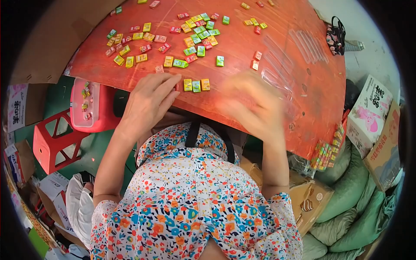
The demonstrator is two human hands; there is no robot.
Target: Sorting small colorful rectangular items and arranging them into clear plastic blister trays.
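Observation:
Near the front edge of the red table, three small boxes stand side by side: a yellow box, a green box and an orange box. At the left end of this row is my left hand, palm down with its fingers stretched out. A bit of a red box shows by its fingertips, partly covered. My right hand is over the table right of the row, smeared by motion, so its fingers and anything in them are unclear. Farther off lie many loose boxes in red, yellow, green and orange.
Clear plastic trays lie at the table's right, with stacked wrapped packs at its right corner. Left of the table, a pink bin holding a few small boxes rests by a red stool. Cartons stand at right.

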